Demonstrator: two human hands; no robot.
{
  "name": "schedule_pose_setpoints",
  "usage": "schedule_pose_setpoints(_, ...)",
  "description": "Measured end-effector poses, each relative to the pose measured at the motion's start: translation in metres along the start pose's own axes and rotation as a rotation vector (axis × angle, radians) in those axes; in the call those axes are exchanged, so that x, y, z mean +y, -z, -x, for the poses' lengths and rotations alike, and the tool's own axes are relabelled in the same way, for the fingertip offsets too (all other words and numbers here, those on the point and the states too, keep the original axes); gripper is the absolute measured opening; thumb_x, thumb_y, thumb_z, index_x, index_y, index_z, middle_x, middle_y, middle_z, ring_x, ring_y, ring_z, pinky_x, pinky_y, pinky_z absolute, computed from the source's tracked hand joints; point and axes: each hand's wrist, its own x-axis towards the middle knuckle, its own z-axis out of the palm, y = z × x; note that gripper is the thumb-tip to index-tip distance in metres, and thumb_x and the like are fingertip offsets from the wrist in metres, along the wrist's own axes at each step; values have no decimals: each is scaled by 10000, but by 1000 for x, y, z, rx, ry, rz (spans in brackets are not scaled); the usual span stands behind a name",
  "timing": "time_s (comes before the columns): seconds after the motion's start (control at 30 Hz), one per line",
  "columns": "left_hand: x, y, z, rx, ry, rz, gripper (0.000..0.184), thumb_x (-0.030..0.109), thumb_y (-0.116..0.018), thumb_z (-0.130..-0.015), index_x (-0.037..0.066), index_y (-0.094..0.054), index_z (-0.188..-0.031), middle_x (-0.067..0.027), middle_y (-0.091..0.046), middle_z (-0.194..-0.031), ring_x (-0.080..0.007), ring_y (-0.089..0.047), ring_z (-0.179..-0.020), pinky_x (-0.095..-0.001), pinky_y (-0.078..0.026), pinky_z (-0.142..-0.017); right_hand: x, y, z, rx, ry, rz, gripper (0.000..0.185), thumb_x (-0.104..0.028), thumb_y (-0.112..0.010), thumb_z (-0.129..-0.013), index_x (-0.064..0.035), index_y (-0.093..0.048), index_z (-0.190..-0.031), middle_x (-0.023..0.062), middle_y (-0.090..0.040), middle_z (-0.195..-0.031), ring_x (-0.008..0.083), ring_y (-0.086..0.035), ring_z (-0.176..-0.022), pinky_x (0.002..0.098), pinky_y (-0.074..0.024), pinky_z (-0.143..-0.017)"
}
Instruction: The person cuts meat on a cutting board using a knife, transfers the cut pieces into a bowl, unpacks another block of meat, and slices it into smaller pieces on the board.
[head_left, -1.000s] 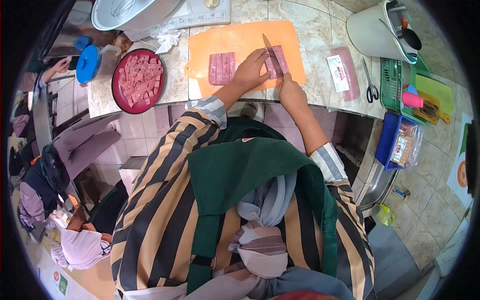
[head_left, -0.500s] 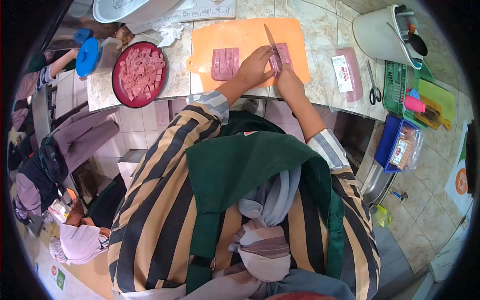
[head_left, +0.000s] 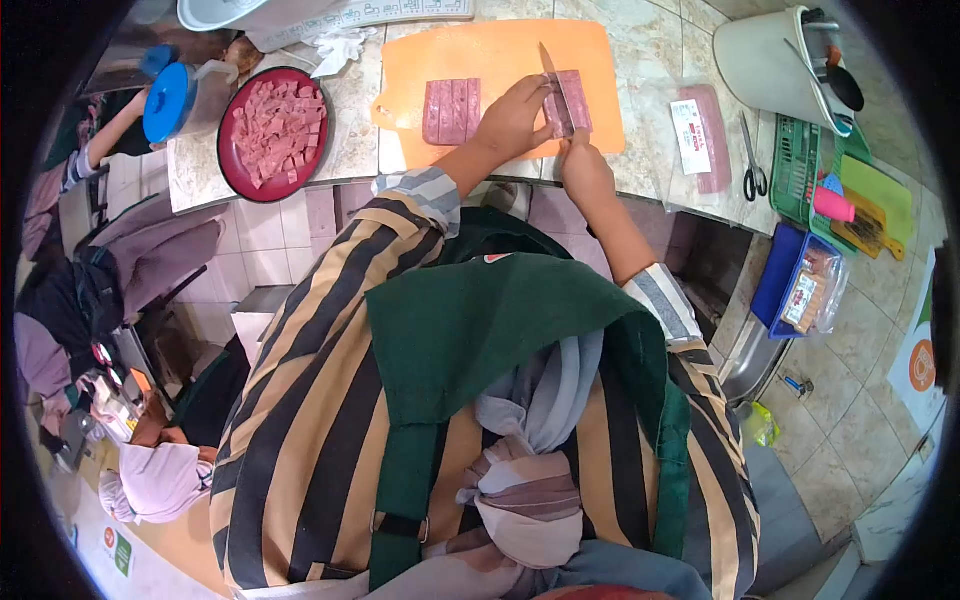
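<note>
On the orange cutting board (head_left: 420, 60), my right hand (head_left: 587, 175) is closed round the handle of a knife (head_left: 556, 80), its blade pointing away from me. The blade lies over the right-hand block of pink meat (head_left: 575, 95). My left hand (head_left: 514, 118) presses its closed fingertips on that block, just left of the blade. Farther left on the board is a second block of meat (head_left: 452, 110), cut into strips. Small meat pieces (head_left: 278, 130) fill a dark red plate (head_left: 226, 160) to the left of the board.
Right of the board lie a labelled meat packet (head_left: 708, 140) and black scissors (head_left: 755, 180). Beyond them stand a white bucket (head_left: 765, 65), a green basket (head_left: 793, 165) and a blue tray (head_left: 780, 270). A blue-lidded container (head_left: 168, 103) stands at left, near another person's arm (head_left: 115, 130).
The knife has moved from the block's left side to over it, shifting slightly right. The left hand has stayed on the block. The view has shifted a little, and people at left have moved.
</note>
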Motion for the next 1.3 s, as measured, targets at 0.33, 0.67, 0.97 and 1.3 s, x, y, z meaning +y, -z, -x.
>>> schedule_pose_setpoints(0.33, -2, -2, 0, -59, 61, -17, 552, 259, -710, -789, 2, -547, -1249, -156, -499, -1334, -312, -499, -1237, -374, -444, -1030, 8, -17, 3, 85, 58, 20, 238, -204, -411, -977, 29, -451, -997, 292, -653, -788, 455, -656, -757, 553, -504, -668)
schedule_pose_setpoints(0.67, -2, 0, 1, -85, 93, 9, 571, 304, -701, -800, 15, -546, -1267, -144, -489, -1359, -307, -490, -1250, -372, -435, -1041, 20, -18, 35, -15, -30, 34, 219, -183, -404, -969, 22, -418, -1042, 304, -647, -789, 467, -649, -765, 565, -496, -669)
schedule_pose_setpoints(0.97, -1, 3, 1, -112, 88, -18, 570, 300, -700, -798, 3, -548, -1261, -149, -488, -1359, -308, -495, -1245, -373, -431, -1043, 17, -19, 24, 86, 38, -34, 206, -173, -412, -963, 22, -439, -1023, 313, -643, -807, 472, -644, -780, 573, -484, -699)
schedule_pose_setpoints(1.3, 6, 8, -7, -73, 47, -7, 527, 233, -697, -792, -32, -553, -1224, -180, -510, -1313, -339, -488, -1234, -391, -407, -1058, 33, 36, 61, 30, 5, 9, 233, -218, -458, -972, 7, -464, -1028, 305, -638, -773, 483, -633, -744, 572, -486, -658)
